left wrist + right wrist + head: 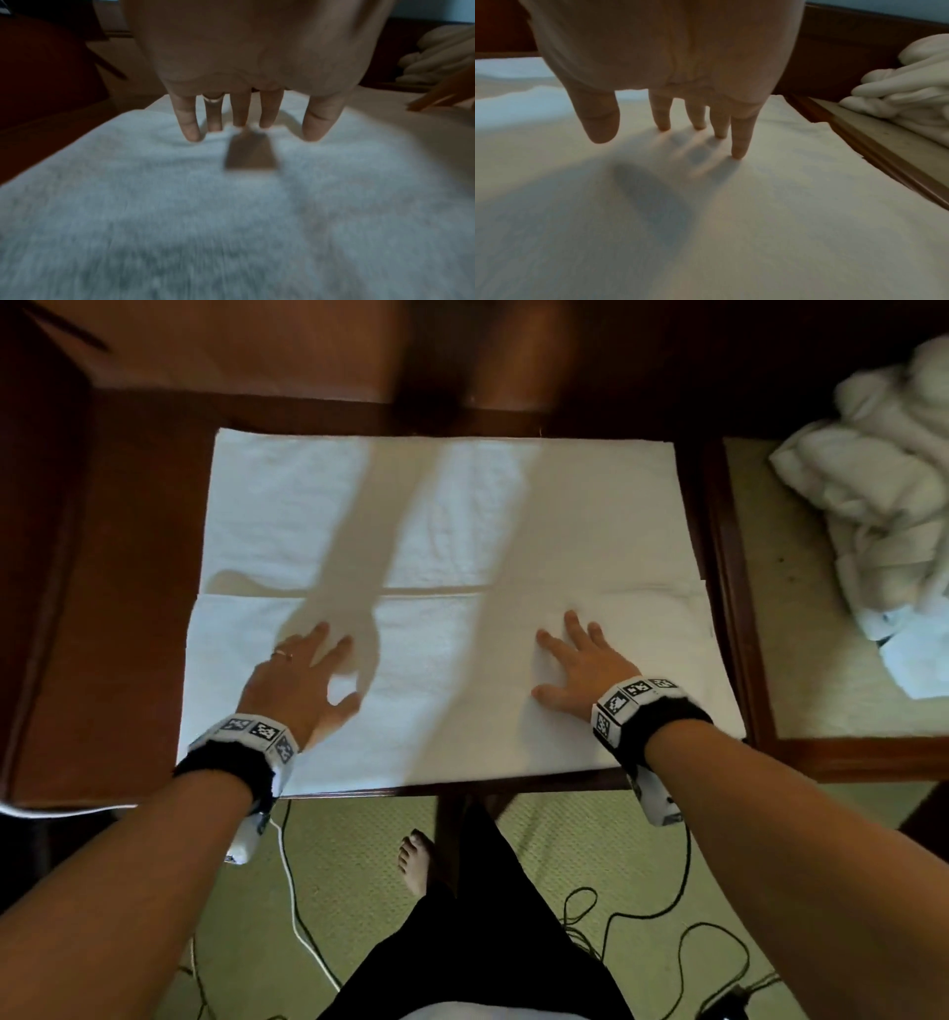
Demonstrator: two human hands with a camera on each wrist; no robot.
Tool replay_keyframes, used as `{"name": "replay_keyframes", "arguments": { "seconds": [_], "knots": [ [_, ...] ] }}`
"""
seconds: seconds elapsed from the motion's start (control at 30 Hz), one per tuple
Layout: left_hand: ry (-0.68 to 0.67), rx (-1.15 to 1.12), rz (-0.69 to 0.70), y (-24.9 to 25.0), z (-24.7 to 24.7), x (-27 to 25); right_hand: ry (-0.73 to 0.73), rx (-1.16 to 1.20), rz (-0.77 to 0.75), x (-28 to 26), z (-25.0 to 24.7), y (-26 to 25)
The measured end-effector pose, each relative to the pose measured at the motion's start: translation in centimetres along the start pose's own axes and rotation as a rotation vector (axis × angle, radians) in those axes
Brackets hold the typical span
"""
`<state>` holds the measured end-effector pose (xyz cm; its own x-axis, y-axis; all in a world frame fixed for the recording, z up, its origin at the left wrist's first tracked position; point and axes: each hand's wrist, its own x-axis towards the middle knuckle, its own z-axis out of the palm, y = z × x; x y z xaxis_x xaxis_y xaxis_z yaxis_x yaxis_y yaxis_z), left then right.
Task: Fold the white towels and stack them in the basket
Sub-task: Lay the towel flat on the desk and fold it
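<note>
head / towel: white towel [462,516] flat on dark wood worktop [128,608], near part folded over, fold edge running across the middle
head / left hand: left hand [298,680] palm down on near layer, left side; fingers [313,639] straight and spread, ring on one
head / right hand: right hand [580,665] palm down on near layer, right side; fingers spread, flat on cloth
head / pile: pile [883,505] of crumpled white towels on a second surface to the right, well apart from both hands
head / floor: cables [667,906] on green carpet, bare foot [416,860] below worktop edge
left wrist / hand: left hand [244,60] over towel [231,223]; fingertips [191,134] straight, slightly apart, touching cloth; view blurred
right wrist / hand: right hand [667,50] over towel [757,223]; fingertips [739,152] extended, apart, tips on cloth
right wrist / pile: pile [911,91] at right, past worktop edge
</note>
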<state>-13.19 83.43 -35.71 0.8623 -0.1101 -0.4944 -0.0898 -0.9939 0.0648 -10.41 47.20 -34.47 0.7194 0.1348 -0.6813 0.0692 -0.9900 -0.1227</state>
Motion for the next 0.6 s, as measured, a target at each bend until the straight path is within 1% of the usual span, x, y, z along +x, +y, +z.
{"name": "replay_keyframes", "arguments": {
  "seconds": [0.03,0.1,0.17,0.27,0.33,0.43,0.5,0.6],
  "knots": [
    [-0.041,-0.019,-0.029,0.3,-0.3,-0.1,-0.016,0.012,0.008,-0.1,-0.5,-0.3],
    [-0.079,-0.034,-0.035,0.4,-1.4,-0.4,-0.001,0.034,0.011,-0.5,-1.6,-0.8],
    [-0.087,-0.055,-0.052,0.5,-3.0,-0.5,0.060,0.086,0.033,-0.8,-2.6,-0.8],
    [-0.085,-0.132,-0.138,0.3,-5.4,0.3,0.144,0.211,0.125,-0.3,-4.2,0.2],
    [-0.066,-0.163,-0.160,0.0,-7.4,2.1,0.202,0.231,0.142,0.6,-5.8,1.0],
    [-0.056,-0.189,-0.174,-0.2,-10.7,5.6,0.263,0.188,0.132,2.8,-9.0,2.0],
    [-0.062,-0.192,-0.174,-0.3,-12.6,8.2,0.289,0.181,0.118,5.1,-11.3,2.8],
    [-0.024,-0.178,-0.175,-0.2,-14.7,12.5,0.295,0.133,0.108,9.2,-14.2,4.1]
  ]
}}
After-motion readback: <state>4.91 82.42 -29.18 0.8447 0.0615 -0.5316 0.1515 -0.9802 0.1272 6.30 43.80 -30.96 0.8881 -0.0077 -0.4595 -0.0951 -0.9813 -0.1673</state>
